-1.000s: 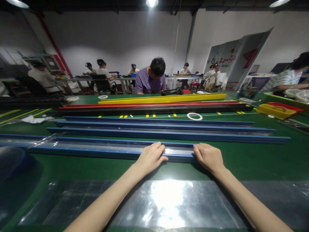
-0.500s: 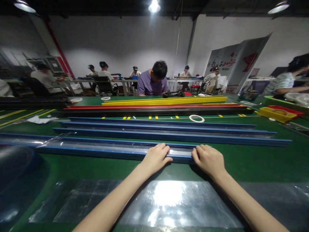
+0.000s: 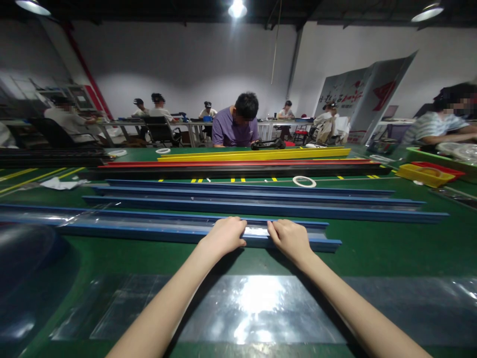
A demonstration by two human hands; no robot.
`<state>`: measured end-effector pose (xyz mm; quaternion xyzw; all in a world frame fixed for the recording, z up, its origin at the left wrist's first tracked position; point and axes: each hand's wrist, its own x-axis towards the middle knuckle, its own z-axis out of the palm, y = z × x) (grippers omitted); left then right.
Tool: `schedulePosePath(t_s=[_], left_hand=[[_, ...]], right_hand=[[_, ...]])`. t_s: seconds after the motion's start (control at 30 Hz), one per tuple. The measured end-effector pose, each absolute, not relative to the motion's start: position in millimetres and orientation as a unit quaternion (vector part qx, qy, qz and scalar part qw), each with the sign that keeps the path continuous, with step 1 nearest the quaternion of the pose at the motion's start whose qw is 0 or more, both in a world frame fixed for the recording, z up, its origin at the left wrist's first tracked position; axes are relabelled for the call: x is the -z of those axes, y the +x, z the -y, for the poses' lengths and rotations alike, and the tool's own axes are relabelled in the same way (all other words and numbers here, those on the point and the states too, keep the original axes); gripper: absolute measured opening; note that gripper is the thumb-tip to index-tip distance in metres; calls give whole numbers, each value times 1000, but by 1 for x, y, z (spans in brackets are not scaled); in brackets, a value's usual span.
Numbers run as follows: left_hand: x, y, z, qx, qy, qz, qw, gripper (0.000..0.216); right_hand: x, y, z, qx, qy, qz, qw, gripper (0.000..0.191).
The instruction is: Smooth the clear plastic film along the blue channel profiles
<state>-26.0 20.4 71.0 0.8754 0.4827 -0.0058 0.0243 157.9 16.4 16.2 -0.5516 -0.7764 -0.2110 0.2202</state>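
A long blue channel (image 3: 149, 233) lies across the green table, with clear plastic film along its inside. My left hand (image 3: 225, 234) is curled over this channel, fingers on the far side and thumb by the near edge. A short way to its right, my right hand (image 3: 291, 239) grips the same channel with bent fingers. The channel's right end sticks out beyond that hand. Whether the fingers also pinch the film is hidden. In front of me, a shiny sheet of clear plastic film (image 3: 208, 308) lies flat under my forearms.
More blue channels (image 3: 261, 206) lie behind, then red and black strips (image 3: 238, 170) and a yellow channel (image 3: 253, 154). A white tape ring (image 3: 304, 182) rests near a yellow bin (image 3: 421, 174). A dark rounded object (image 3: 30, 278) is at left. A co-worker (image 3: 235, 124) sits opposite.
Both hands have slid left along the blue channel, the right one farther, so they are closer together. The channel's right end has come into sight.
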Motion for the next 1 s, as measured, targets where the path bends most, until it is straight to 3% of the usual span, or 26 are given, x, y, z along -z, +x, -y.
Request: schedulePosePath(t_s=[0.53, 1.0], left_hand=[[-66, -26, -21, -10, 873, -487, 5, 18], [-54, -10, -17, -74, 913, -401, -4, 19]], right_hand=[[-15, 175, -22, 195, -532, 799, 202, 57], [-5, 289, -7, 229, -570, 760, 212, 53]])
